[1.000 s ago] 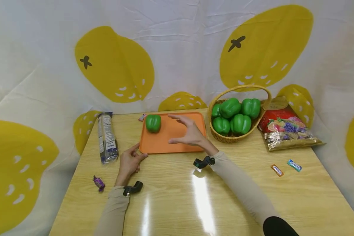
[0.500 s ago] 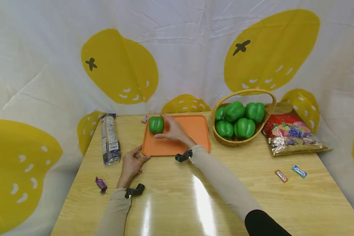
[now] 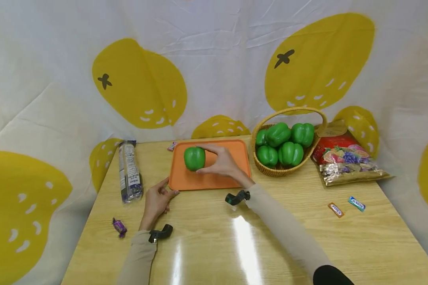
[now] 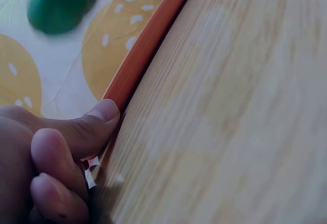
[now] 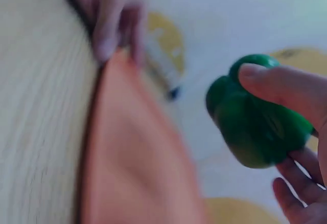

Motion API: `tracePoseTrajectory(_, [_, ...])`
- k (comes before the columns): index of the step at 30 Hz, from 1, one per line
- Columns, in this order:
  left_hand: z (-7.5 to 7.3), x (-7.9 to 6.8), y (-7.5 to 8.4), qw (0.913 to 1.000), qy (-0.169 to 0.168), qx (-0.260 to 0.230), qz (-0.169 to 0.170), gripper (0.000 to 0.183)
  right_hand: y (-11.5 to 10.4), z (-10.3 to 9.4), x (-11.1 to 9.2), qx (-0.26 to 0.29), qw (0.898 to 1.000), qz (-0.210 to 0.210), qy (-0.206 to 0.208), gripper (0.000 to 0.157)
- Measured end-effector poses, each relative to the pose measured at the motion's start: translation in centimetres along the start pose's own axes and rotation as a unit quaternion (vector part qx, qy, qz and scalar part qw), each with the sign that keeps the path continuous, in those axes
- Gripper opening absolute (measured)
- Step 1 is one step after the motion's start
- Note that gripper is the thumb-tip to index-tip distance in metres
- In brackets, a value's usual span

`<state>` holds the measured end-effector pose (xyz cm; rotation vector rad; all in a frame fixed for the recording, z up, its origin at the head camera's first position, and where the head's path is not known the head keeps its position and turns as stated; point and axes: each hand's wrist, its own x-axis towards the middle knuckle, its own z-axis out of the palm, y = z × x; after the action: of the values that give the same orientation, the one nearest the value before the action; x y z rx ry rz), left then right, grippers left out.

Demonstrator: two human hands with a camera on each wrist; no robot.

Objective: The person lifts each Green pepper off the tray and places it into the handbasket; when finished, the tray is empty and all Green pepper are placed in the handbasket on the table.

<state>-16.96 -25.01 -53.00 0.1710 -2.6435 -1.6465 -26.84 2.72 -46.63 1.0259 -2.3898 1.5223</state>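
Observation:
My right hand (image 3: 222, 161) grips a green bell pepper (image 3: 193, 159) between thumb and fingers. In the right wrist view the bell pepper (image 5: 255, 116) is raised clear of the orange tray (image 5: 135, 162), with the thumb across its lobes. At the near left corner of the tray (image 3: 214, 184), my left hand (image 3: 157, 202) pinches the rim, thumb on the front edge and forefinger along the side. Close up in the left wrist view, the thumb of that hand (image 4: 56, 147) presses the tray's rim (image 4: 148, 45); its other fingers are curled.
A wicker basket (image 3: 276, 172) of several green bell peppers stands right of the tray, beside a red and gold bag (image 3: 346, 154). Two small wrapped sweets lie front right. At left are a clear-wrapped pack (image 3: 130, 172) and a purple sweet (image 3: 119, 227). A printed cloth hangs behind.
My right hand has moved left to the bell pepper on the tray, taken hold of it and lifted it, shifting slightly right. My left hand stays at the tray's corner.

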Motion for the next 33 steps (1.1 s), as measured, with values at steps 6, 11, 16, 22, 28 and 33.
tracePoseTrajectory(6, [-0.1,-0.2,-0.1,1.0,0.0,-0.001,-0.005,0.069,-5.2,-7.7,-5.0,0.0,0.994,-0.102,0.027,0.084])
tracePoseTrajectory(11, [0.0,-0.3,-0.1,0.9999,0.002,-0.005,-0.011,0.07,-8.8,-14.2,-8.6,0.058,0.988,-0.129,0.068,0.083])
tracePoseTrajectory(16, [0.1,-0.2,0.0,0.9999,0.004,-0.006,-0.014,0.071,-7.4,-19.6,-11.0,0.072,0.986,-0.098,0.116,0.085])
tracePoseTrajectory(22, [0.1,-0.2,0.1,0.9998,0.003,0.0,-0.018,0.071,-3.9,-21.5,-12.1,0.03,0.991,-0.011,0.133,0.082])
tracePoseTrajectory(28, [0.1,-0.2,0.0,0.9996,0.002,-0.008,-0.027,0.071,-2.1,-20.4,-12.8,-0.031,0.992,0.039,0.114,0.078])
tracePoseTrajectory(33, [0.3,-0.1,0.0,0.9997,0.004,-0.015,-0.021,0.071,-0.3,-19.8,-13.4,-0.087,0.988,0.051,0.113,0.079])
